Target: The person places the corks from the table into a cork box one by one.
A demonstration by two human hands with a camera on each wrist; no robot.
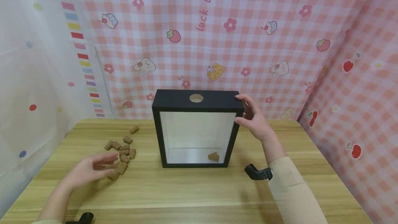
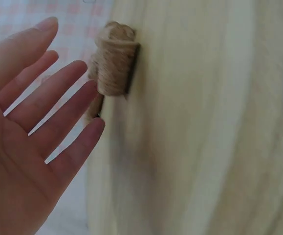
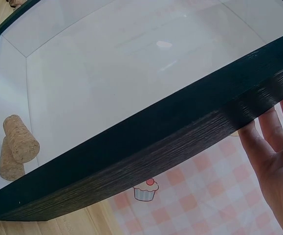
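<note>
A black box frame [image 1: 158,137] with a clear front and a round hole in its top stands upright on the table. Two corks [image 3: 21,139] lie inside it at the bottom corner. My right hand [image 1: 256,122] grips the box's upper right corner, thumb at the front edge; the right wrist view shows the fingers [image 3: 273,128] along its dark side. At the left, my left hand [image 1: 88,171] is beside a loose pile of corks [image 1: 124,149], fingers spread and nothing held. The left wrist view shows that open palm [image 2: 29,161] with blurred corks [image 2: 116,63] just beyond the fingertips.
The wooden table [image 1: 192,196] runs under everything. A pink checked cloth [image 1: 199,54] hangs behind the box and another stands at the right. At the left hangs a white cloth [image 1: 37,72] with coloured dots. A single cork [image 1: 134,129] lies behind the pile.
</note>
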